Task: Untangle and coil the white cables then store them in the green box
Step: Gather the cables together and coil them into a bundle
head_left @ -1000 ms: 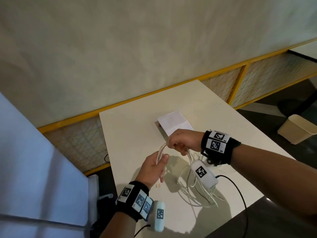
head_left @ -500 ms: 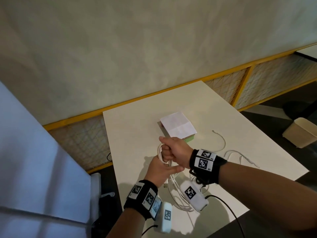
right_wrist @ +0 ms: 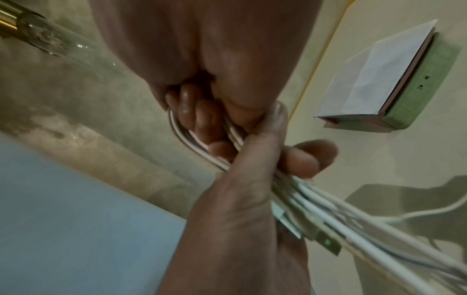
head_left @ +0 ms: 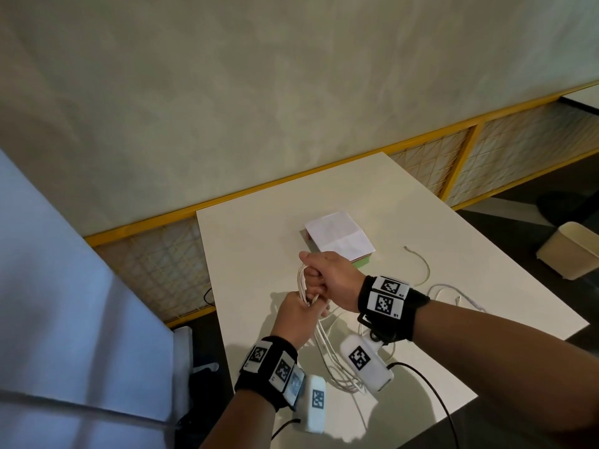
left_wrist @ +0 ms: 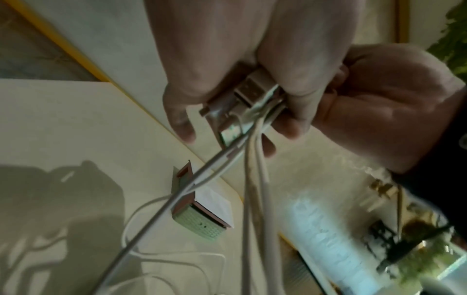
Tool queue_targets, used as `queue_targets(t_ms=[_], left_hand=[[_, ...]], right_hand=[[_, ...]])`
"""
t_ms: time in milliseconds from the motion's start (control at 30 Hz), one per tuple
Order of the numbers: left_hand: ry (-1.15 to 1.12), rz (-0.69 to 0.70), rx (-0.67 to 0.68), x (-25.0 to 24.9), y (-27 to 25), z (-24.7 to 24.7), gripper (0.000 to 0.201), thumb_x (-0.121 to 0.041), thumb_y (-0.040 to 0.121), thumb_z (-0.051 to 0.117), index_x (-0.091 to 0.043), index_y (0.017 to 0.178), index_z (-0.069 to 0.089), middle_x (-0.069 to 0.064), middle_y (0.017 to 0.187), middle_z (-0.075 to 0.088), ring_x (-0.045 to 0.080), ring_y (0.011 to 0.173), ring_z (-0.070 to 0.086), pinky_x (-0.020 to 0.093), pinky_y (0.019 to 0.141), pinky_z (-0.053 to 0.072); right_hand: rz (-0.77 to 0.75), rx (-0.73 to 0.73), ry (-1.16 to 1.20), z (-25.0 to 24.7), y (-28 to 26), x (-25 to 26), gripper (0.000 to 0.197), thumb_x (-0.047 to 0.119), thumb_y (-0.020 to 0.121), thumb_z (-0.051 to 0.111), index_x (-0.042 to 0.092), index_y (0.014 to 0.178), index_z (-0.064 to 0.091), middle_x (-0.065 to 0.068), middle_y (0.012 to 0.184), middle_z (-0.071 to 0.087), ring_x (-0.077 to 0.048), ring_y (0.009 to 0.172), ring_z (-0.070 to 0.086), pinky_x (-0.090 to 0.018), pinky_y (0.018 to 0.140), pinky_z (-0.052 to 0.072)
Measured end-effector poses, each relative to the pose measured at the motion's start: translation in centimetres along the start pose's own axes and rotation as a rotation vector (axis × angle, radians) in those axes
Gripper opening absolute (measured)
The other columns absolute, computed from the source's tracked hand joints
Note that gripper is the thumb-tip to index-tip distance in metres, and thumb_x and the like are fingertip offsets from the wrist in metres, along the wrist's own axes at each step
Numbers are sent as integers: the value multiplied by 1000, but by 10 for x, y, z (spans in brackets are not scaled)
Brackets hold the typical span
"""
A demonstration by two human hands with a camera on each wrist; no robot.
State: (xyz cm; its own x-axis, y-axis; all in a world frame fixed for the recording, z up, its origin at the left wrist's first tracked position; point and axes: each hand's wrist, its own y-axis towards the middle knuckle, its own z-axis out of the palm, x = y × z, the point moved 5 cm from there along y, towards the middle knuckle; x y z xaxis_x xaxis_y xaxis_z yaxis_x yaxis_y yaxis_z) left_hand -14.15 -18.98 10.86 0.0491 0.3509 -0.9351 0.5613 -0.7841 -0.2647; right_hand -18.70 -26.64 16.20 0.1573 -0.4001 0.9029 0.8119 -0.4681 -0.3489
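Head view: right hand (head_left: 330, 280) and left hand (head_left: 293, 319), each grip curled round the white cables (head_left: 327, 354); green box (head_left: 361, 261) just beyond, on the tabletop (head_left: 252, 241). Left wrist view alone: USB plugs (left_wrist: 248, 93) pinched at the fingers (left_wrist: 178, 111).

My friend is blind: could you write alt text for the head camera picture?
Two hands, left hand and right hand, grip a bundle of white cables above a pale table. Behind them sits a green box topped with white paper.

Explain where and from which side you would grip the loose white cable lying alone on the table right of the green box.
Grip the loose white cable at the middle of its curve, coming from above: it lies flat on the table, apart from the bundle.
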Motion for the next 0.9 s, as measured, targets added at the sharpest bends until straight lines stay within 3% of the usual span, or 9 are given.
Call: queue_targets(t_ms=[100, 167, 233, 300, 367, 467, 667, 767, 900], left_hand=[[-97, -64, 47, 0, 0, 2, 37, -15, 88, 62, -8, 53, 56, -3, 42, 58, 17, 56, 65, 27, 62, 48], [-187, -117, 70, -1, 0, 4, 31, -15, 88, 63, -7, 59, 54, -3, 36, 45, 20, 39, 51, 37, 61, 51], [-274, -148, 81, -2, -1, 6, 18, -10, 86, 65, -6, 70, 57, -2, 36, 36, 13, 29, 35, 33, 51, 49], [-284, -147, 89, -2, -2, 8, 10, -7, 84, 67, -5, 77, 60, -2, 37, 35, 11, 27, 31, 26, 44, 41], [-288, -156, 84, 1, -1, 10, 11, -6, 83, 67, -5, 78, 57, -1, 38, 33, 11, 27, 30, 24, 41, 34], [-310, -156, 83, 4, 1, 12, 26, -11, 86, 67, -9, 66, 49, 0, 38, 33, 12, 28, 28, 22, 38, 32], [-228, -52, 192, -6, 6, 11, 37, -34, 82, 66, -7, 61, 54, 7, 46, 61, 21, 36, 44, 25, 43, 30], [-230, -89, 160, -6, 6, 13, 38, -29, 86, 68, -13, 60, 45, -5, 37, 38, 13, 29, 31, 24, 41, 25], [-288, -147, 96, -2, 7, 14, 38, -13, 84, 69, -17, 58, 42, -5, 38, 32, 11, 29, 24, 18, 38, 21]], right_hand=[[-3, 3, -5, -1, 2, 5, 48, 27, 97, 45, 18, 52, 30, 5, 43, 25, -15, 43, 24, -29, 52, 32], [-12, 12, -20, -2, 4, 9, 49, 25, 96, 46, 18, 51, 30, 6, 42, 26, -15, 42, 25, -30, 53, 30], [-24, 26, -51, -2, 6, 10, 49, 25, 96, 46, 19, 51, 29, 6, 43, 25, -14, 41, 23, -30, 52, 28], [-26, 33, -93, -3, 8, 10, 49, 26, 96, 46, 20, 51, 28, 7, 45, 24, -13, 40, 23, -29, 51, 30], [-25, 27, -131, -5, 11, 10, 50, 29, 96, 47, 20, 50, 30, 5, 45, 27, -14, 40, 28, -28, 51, 35], [-60, -7, -167, -13, 15, 11, 52, 30, 96, 47, 19, 47, 35, 1, 46, 35, -20, 46, 37, -32, 55, 40], [-90, -16, -99, -22, 16, 17, 50, 30, 97, 45, 17, 50, 34, 4, 45, 39, -18, 48, 41, -27, 55, 38], [-113, -11, -186, -25, 18, 14, 51, 34, 96, 45, 18, 48, 39, 4, 46, 46, -18, 52, 44, -27, 59, 38], [-129, 4, -373, -28, 15, 17, 49, 40, 97, 40, 15, 56, 49, 2, 56, 54, -16, 57, 47, -27, 63, 39]])
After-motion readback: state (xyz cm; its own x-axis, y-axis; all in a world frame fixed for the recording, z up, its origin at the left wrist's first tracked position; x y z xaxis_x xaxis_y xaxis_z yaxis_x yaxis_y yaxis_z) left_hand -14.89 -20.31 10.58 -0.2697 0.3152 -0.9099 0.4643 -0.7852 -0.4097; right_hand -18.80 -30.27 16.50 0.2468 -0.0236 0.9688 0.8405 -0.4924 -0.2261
